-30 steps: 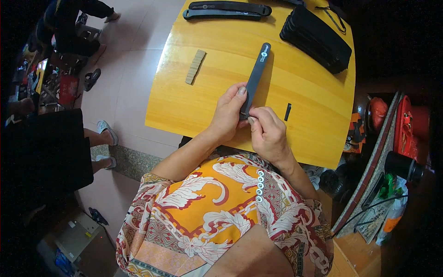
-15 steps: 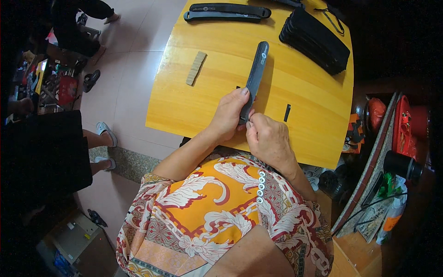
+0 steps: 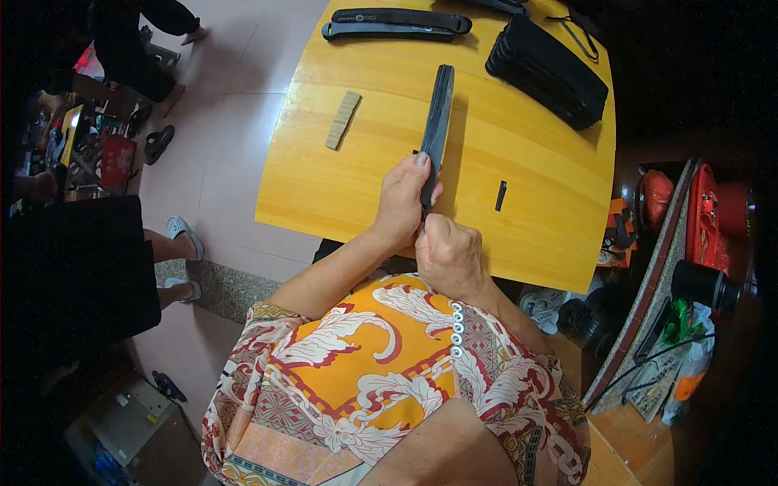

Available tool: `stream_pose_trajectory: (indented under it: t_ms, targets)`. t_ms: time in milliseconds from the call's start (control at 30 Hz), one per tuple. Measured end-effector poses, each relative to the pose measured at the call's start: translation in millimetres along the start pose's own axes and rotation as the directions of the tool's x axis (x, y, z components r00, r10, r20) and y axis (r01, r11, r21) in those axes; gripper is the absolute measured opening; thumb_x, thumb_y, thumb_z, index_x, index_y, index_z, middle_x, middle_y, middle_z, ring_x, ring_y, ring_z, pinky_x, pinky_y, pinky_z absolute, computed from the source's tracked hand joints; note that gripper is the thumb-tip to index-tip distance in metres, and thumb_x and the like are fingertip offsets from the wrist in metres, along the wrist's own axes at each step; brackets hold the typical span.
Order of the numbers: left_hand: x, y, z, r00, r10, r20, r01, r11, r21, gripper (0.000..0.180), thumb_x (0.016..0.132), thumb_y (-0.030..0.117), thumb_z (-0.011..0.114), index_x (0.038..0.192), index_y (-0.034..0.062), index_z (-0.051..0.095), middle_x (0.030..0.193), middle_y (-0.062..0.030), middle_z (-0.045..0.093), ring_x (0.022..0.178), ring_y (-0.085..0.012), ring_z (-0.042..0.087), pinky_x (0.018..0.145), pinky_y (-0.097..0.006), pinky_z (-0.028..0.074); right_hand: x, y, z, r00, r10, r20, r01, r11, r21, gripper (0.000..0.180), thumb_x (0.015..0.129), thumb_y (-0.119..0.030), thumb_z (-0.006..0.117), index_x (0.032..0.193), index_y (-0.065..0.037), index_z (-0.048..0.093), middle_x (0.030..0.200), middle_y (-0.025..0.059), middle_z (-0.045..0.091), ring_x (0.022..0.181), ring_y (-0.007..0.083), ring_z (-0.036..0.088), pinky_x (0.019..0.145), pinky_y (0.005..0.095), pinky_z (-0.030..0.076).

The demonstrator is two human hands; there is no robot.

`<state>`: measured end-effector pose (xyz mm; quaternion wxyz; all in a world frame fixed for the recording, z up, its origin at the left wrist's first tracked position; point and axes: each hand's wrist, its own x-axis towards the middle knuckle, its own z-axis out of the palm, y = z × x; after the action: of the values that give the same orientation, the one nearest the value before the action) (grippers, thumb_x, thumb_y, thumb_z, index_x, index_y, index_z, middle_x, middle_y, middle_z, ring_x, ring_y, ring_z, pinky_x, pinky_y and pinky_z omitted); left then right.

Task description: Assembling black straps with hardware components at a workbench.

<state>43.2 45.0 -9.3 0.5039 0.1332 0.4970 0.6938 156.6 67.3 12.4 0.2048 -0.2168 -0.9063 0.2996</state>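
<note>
At the near edge of the yellow wooden table (image 3: 340, 190), two bare hands meet over a long, dark, flat case (image 3: 438, 121). The right hand (image 3: 450, 257) is curled into a fist at the near end of the case, fingers closed tight, but what is inside the fist is hidden. The left hand (image 3: 403, 202) wraps around the case just above that, with the fingers shut on its side and one fingertip pointing up along it. The case stands on its thin edge and runs away from the person, toward the middle of the table. A small black strip (image 3: 501, 195) lies flat on the wood to the right, near but apart from the hands. To the left, farther off, lies a small tan block (image 3: 343, 120) with ridges, a bit tilted. At the far right sits a stack of black flat cases (image 3: 551, 71), packed close together. At the far edge lies one more long black case (image 3: 395, 22), flat on its side. It has a tiny pale mark on it, too small to make out.
</note>
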Motion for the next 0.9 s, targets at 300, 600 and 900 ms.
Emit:
stream_pose_trajectory:
  t_ms: [300, 600, 900]
  targets:
    - [1.3, 5.0, -1.6, 0.993, -0.117, 0.008, 0.117, 0.984, -0.133, 0.026, 0.093, 0.031, 0.041, 0.085, 0.0084, 0.05, 0.059, -0.0008, 0.048, 0.046, -0.0083, 0.04, 0.041, -0.021, 0.032, 3.3, 6.7, -6.6, 0.998, -0.058, 0.01, 0.057, 0.996, 0.074, 0.014, 0.078, -0.006, 0.056, 0.072, -0.002, 0.044, 0.06, 0.016, 0.05, 0.054, 0.035, 0.055, 0.046, 0.0443, 0.042]
    - [-6.1, 8.6, -4.2, 0.959, -0.258, 0.116, 0.282, 0.897, -0.34, 0.025, 0.093, 0.034, 0.041, 0.082, 0.012, 0.046, 0.061, 0.0018, 0.047, 0.043, -0.0065, 0.039, 0.034, -0.019, 0.03, 21.7, 2.1, -28.4, 0.966, -0.25, -0.06, 0.238, 0.959, -0.156, 0.04, 0.068, 0.007, 0.054, 0.108, 0.005, 0.052, 0.098, 0.0172, 0.055, 0.07, 0.0299, 0.053, 0.06, 0.0373, 0.044]
    - [-7.5, 3.4, -11.3, 0.943, -0.314, 0.11, 0.332, 0.862, -0.382, 0.036, 0.092, 0.04, 0.04, 0.091, 0.0085, 0.057, 0.059, 0.0041, 0.048, 0.039, -0.0067, 0.036, 0.033, -0.021, 0.025, 23.4, 8.2, -11.4, 0.937, -0.317, -0.149, 0.289, 0.939, -0.185, 0.043, 0.061, 0.009, 0.054, 0.103, 0.004, 0.056, 0.093, 0.0152, 0.061, 0.06, 0.028, 0.052, 0.055, 0.0363, 0.044]
